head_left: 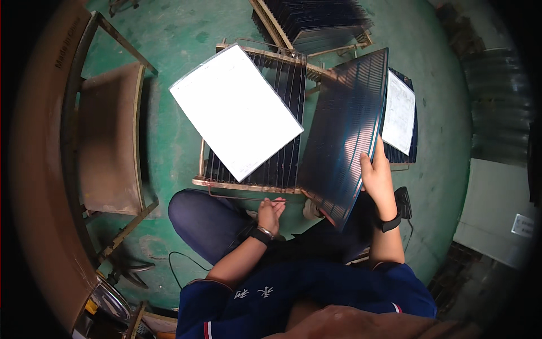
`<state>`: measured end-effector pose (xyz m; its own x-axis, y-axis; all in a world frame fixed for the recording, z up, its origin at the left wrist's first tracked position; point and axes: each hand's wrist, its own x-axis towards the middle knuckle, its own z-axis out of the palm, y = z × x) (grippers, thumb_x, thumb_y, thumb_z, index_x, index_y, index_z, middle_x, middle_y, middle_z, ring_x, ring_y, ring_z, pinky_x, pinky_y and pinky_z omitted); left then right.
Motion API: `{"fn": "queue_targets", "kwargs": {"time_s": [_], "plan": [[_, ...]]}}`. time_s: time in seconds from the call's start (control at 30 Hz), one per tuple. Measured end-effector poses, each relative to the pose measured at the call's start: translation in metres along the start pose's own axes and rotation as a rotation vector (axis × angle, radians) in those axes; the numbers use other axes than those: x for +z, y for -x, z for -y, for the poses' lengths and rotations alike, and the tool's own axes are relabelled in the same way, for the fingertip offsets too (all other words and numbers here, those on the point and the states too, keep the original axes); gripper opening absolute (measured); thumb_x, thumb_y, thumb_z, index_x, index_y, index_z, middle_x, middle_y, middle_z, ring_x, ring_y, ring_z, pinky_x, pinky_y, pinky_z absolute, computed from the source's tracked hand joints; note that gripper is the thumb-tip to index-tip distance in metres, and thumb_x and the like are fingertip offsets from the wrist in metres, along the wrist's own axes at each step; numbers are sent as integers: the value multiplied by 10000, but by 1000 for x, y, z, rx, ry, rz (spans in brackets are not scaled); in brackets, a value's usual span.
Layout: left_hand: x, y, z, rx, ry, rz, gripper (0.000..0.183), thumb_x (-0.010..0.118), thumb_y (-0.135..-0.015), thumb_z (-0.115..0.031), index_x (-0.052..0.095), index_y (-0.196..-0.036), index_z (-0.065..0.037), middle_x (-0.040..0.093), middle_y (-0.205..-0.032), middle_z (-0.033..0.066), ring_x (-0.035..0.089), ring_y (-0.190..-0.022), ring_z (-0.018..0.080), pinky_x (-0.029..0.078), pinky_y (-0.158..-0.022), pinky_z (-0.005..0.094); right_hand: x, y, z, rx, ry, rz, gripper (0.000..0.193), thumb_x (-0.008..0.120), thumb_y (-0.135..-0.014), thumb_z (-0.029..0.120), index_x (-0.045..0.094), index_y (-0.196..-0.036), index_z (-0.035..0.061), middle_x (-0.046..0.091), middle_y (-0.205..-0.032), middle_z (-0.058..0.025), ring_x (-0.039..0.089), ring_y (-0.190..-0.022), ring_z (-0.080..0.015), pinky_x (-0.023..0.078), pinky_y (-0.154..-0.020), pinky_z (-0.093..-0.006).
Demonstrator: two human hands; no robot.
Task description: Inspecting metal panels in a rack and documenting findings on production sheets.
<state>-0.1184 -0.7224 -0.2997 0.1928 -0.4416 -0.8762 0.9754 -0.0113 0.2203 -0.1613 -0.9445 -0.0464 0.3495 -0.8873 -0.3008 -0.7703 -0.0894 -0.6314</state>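
My right hand (pixel 377 174) is closed on the right edge of a large, thin dark panel (pixel 344 130) with fine stripes, its thumb on the near face. The panel stands tilted at the right side of a metal rack (pixel 248 185). Several dark sheets (pixel 288 107) stand in the rack's slots. Across its top lies a white paper sheet (pixel 237 113), set askew. Low at the rack's near side, my left hand (pixel 270 214) has its fingers curled at a thin wire handle (pixel 231 196).
A second rack of dark panels (pixel 322 25) stands at the far side. Right of the held panel is another stack with a paper sheet (pixel 399 113) on it. A brown board on a frame (pixel 110 135) and a large cardboard box (pixel 45 169) are at left. A cable (pixel 175 265) lies on the green floor.
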Motion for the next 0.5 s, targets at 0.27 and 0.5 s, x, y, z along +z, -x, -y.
{"fn": "queue_targets", "kwargs": {"time_s": [0.27, 0.5], "plan": [[14, 14, -11, -179, -134, 44, 232, 356, -962, -223, 486, -869, -54, 540, -1103, 142, 548, -1012, 254, 467, -855, 403, -15, -20, -12, -67, 20, -39, 543, 441, -849, 10, 250, -1355, 56, 595, -691, -144, 540, -430, -176, 435, -422, -301], [76, 60, -80, 392, -1024, 759, 137, 504, -886, -103, 593, -976, -50, 571, -774, 25, 495, -634, 98, 399, -575, 231, -14, -25, -28, -280, 79, -46, 525, 433, -861, 26, 263, -1358, 44, 594, -807, -132, 536, -511, -141, 425, -466, -266]]}}
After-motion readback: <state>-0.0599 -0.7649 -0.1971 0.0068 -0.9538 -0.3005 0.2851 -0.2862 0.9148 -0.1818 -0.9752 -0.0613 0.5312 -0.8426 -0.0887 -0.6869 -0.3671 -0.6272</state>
